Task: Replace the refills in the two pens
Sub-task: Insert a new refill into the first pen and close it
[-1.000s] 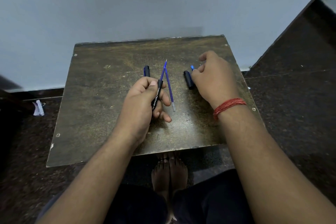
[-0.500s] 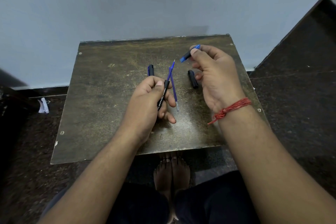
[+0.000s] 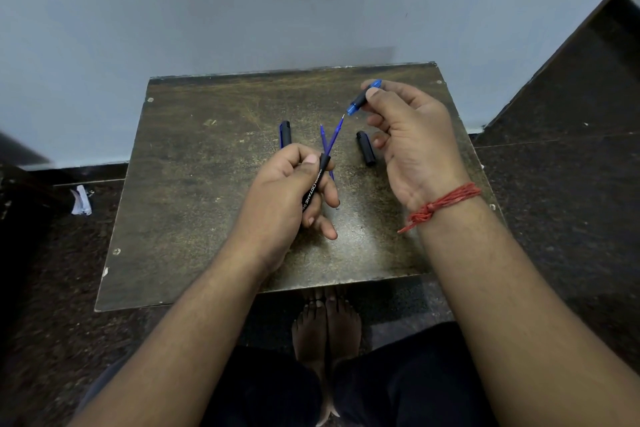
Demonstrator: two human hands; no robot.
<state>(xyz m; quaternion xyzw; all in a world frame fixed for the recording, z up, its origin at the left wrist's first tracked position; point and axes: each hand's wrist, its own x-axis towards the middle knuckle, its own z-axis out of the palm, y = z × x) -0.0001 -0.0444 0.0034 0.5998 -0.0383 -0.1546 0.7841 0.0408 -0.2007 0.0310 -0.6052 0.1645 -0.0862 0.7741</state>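
My left hand grips a black pen barrel with white lettering; a blue refill sticks out of its open end, tip pointing up and right. My right hand pinches a blue and black front section just beyond that tip, a small gap between them. A second blue refill lies on the small brown table, partly hidden behind the barrel. A black cap lies by my right hand. Another pen with a black cap pokes out from behind my left knuckles.
The table stands against a pale wall on a dark floor. A crumpled white scrap lies on the floor at the left. My bare feet show below the table's near edge.
My right hand came off the table with the blue front section, rose, and now holds it lower, close to the refill tip. My left hand tilted the barrel rightward.
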